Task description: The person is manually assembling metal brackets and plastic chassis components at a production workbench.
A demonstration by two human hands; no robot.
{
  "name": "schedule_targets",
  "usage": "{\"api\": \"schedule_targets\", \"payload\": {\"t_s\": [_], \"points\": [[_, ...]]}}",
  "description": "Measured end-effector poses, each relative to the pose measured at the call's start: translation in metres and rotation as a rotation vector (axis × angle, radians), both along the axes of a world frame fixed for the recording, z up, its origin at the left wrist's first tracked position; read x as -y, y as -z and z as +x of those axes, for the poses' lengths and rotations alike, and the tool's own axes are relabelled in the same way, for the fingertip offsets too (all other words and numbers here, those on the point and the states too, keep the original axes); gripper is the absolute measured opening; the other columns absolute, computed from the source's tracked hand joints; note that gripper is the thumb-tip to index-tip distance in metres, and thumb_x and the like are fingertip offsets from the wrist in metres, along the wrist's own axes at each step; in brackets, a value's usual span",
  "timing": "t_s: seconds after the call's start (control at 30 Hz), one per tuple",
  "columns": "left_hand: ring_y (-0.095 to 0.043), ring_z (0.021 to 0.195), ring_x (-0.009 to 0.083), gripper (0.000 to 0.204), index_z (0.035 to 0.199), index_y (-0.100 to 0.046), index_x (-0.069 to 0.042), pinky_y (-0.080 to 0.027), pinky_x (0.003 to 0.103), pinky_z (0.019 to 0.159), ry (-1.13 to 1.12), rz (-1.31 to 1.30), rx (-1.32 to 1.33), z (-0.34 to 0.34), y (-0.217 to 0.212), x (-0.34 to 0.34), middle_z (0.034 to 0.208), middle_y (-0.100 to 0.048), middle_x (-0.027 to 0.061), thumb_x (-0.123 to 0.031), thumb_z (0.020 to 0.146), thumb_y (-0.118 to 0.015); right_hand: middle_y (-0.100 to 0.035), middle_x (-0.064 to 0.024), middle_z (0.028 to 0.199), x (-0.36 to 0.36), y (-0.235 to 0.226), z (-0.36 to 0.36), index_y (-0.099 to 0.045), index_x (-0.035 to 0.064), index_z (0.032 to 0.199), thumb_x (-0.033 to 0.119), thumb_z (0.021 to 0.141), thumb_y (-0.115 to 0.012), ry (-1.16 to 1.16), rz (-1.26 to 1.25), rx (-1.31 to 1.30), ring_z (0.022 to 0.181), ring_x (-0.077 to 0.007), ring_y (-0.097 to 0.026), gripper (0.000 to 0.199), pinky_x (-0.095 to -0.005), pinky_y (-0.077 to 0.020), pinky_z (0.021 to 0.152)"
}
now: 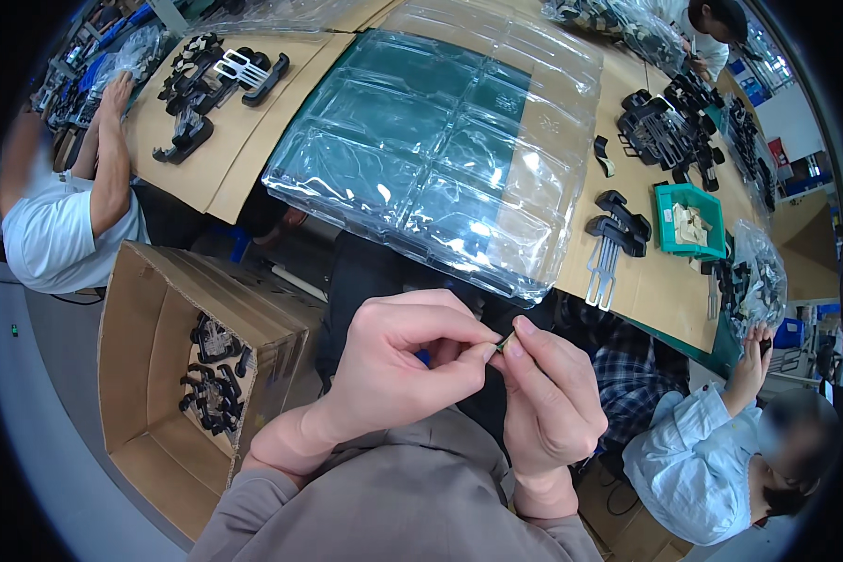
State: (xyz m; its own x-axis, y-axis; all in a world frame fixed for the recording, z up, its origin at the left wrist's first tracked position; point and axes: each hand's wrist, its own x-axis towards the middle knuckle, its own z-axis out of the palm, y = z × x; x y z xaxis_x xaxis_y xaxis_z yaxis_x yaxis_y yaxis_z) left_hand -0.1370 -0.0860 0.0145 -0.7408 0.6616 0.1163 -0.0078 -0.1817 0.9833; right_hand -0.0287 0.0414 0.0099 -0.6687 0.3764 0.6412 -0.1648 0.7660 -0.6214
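Above my lap, my left hand (405, 354) and my right hand (551, 398) meet fingertip to fingertip. Both pinch one small, thin, dark greenish piece (505, 342), mostly covered by the fingers, so its kind is unclear. Just beyond my hands, a clear moulded plastic tray (421, 155) lies on the table. To its right rest a black plastic part (620, 223) and a flat pronged metal piece (604, 274). A green bin (666, 220) beside them holds small pale pieces.
An open cardboard box (126, 375) with black parts inside stands at my left. More black parts (665, 126) are heaped on the table at right, others (189, 136) at left. Co-workers (56, 234) sit at left, at right (693, 459) and at the far right corner.
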Motion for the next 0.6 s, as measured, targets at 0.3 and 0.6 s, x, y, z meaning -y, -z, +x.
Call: {"api": "schedule_targets", "payload": {"t_s": [0.3,0.6], "points": [[-0.050,0.063,0.0067,0.020,0.092,-0.077,0.004,-0.036,0.018,0.053,-0.034,-0.062,-0.151,0.000,-0.004,0.000,0.084,-0.069,0.0066,0.014,0.076,-0.069,-0.078,-0.0172,0.113,-0.008,-0.003,0.000,-0.080,0.0001,0.100,-0.008,0.076,-0.083,-0.025,0.040,0.023,0.093,-0.0257,-0.072,0.026,-0.0317,-0.0601,0.081],[-0.046,0.061,0.0060,0.012,0.087,-0.075,0.003,-0.034,0.020,0.053,0.151,0.082,0.715,-0.010,0.013,-0.004,0.079,-0.067,0.0024,0.010,0.077,-0.073,-0.077,-0.0197,0.113,-0.008,0.013,-0.007,-0.078,-0.0031,0.101,-0.011,0.077,-0.081,-0.218,-0.496,-0.034,0.095,-0.0258,-0.074,0.025,-0.0279,-0.0593,0.080]]}}
